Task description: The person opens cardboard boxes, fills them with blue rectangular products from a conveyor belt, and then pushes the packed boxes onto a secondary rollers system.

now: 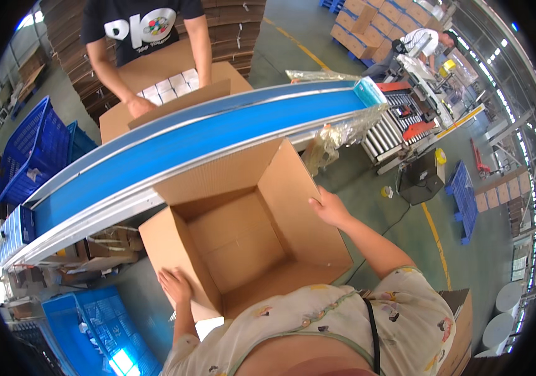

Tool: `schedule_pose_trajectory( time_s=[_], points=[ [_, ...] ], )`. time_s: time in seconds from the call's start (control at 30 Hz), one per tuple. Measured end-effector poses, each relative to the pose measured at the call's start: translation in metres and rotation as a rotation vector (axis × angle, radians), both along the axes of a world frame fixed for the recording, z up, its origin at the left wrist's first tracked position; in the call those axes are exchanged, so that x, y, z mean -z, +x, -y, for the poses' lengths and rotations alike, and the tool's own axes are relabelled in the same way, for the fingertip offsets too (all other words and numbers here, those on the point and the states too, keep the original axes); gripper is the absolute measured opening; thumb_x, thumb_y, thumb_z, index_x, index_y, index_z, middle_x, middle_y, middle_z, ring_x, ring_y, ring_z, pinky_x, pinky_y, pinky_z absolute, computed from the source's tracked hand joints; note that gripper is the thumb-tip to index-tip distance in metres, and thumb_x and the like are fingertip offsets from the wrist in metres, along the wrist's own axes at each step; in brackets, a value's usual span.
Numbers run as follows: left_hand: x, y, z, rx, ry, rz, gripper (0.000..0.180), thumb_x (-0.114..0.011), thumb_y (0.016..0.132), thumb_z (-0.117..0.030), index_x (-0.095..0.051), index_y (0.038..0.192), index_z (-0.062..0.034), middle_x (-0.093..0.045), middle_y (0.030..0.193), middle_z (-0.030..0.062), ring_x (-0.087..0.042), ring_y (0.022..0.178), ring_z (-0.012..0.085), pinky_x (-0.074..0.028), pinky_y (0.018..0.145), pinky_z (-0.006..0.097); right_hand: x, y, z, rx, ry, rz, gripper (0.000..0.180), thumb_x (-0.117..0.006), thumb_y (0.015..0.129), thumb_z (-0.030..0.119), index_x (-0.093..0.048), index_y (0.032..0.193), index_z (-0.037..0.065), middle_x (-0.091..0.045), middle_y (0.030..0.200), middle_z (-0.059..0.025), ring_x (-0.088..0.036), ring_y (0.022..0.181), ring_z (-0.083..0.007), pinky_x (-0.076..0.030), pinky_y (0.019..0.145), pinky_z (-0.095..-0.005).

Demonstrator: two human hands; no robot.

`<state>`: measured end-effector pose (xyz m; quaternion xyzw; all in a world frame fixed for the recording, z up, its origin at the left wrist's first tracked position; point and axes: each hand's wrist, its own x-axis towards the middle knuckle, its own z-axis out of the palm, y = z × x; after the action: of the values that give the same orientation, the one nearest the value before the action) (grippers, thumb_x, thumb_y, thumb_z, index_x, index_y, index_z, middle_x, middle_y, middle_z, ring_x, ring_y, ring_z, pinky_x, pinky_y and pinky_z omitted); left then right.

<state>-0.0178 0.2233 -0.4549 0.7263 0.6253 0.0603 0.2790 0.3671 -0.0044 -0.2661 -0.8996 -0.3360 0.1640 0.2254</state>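
Observation:
An open cardboard box [237,241] leans in front of my body, against the near side of the conveyor; its bare brown inside faces up. My left hand [175,286] lies with its fingers stretched flat on the box's left flap. At the box's right side, my right hand [332,208] grips the edge of the flap, thumb over the inner face and the other fingers hidden behind it.
A blue belt conveyor [211,128] crosses beyond the box. Behind it a co-worker's hands are at a carton [114,125] of white packs [171,86]. Blue crates [102,329] stand at lower left. A roller machine [387,128] and another person are at far right.

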Motion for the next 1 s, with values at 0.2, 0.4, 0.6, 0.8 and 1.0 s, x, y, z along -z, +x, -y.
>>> schedule_pose_trajectory(
  time_s=[0.2, 0.4, 0.6, 0.8, 1.0],
  points=[
    [-0.016, 0.029, 0.019, 0.009, -0.120, 0.245, 0.072, -0.061, 0.079, -0.018, -0.021, 0.132, 0.0070, -0.024, 0.136, 0.0269, -0.024, 0.128, 0.0347, -0.023, 0.104, 0.038, 0.010, 0.043, 0.033, -0.020, 0.153, -0.322, 0.042, -0.047, 0.086, 0.038, -0.046, 0.102, -0.001, -0.059, 0.094, -0.0229, -0.057, 0.090, -0.0378, -0.044, 0.076, -0.0444],
    [0.001, 0.003, 0.011, 0.067, -0.213, 0.423, 0.068, -0.059, 0.078, -0.011, -0.022, 0.133, 0.0057, -0.030, 0.135, 0.0233, -0.030, 0.126, 0.0320, -0.024, 0.103, 0.035, 0.193, 0.036, 0.081, 0.275, -0.504, -0.085, 0.047, -0.025, 0.091, 0.037, -0.052, 0.095, -0.001, -0.059, 0.098, -0.0233, -0.057, 0.091, -0.0379, -0.045, 0.078, -0.0461],
    [0.000, 0.009, 0.011, 0.036, 0.016, 0.133, 0.073, -0.063, 0.076, -0.018, -0.022, 0.132, 0.0054, -0.026, 0.135, 0.0267, -0.022, 0.127, 0.0389, -0.020, 0.105, 0.042, 0.245, 0.015, 0.012, -0.296, -0.661, -0.276, 0.034, -0.046, 0.078, 0.032, -0.063, 0.092, 0.007, -0.062, 0.096, -0.0150, -0.059, 0.089, -0.0309, -0.048, 0.073, -0.0418],
    [-0.007, 0.042, 0.012, -0.022, -0.069, 0.067, 0.079, -0.062, 0.077, -0.028, -0.016, 0.136, -0.0009, -0.018, 0.140, 0.0210, -0.018, 0.129, 0.0392, -0.022, 0.099, 0.057, -0.127, 0.147, 0.048, 0.027, -0.863, 0.510, 0.032, -0.051, 0.076, 0.032, -0.063, 0.097, 0.011, -0.062, 0.095, -0.0148, -0.058, 0.088, -0.0313, -0.046, 0.076, -0.0382],
    [-0.013, 0.047, 0.014, -0.049, -0.152, 0.036, 0.078, -0.060, 0.079, -0.030, -0.014, 0.136, -0.0029, -0.016, 0.141, 0.0190, -0.017, 0.128, 0.0391, -0.022, 0.097, 0.060, -0.243, 0.091, 0.052, 0.130, -0.027, 1.060, 0.027, -0.053, 0.078, 0.024, -0.059, 0.099, 0.009, -0.060, 0.097, -0.0122, -0.056, 0.090, -0.0292, -0.046, 0.076, -0.0374]
  ],
)
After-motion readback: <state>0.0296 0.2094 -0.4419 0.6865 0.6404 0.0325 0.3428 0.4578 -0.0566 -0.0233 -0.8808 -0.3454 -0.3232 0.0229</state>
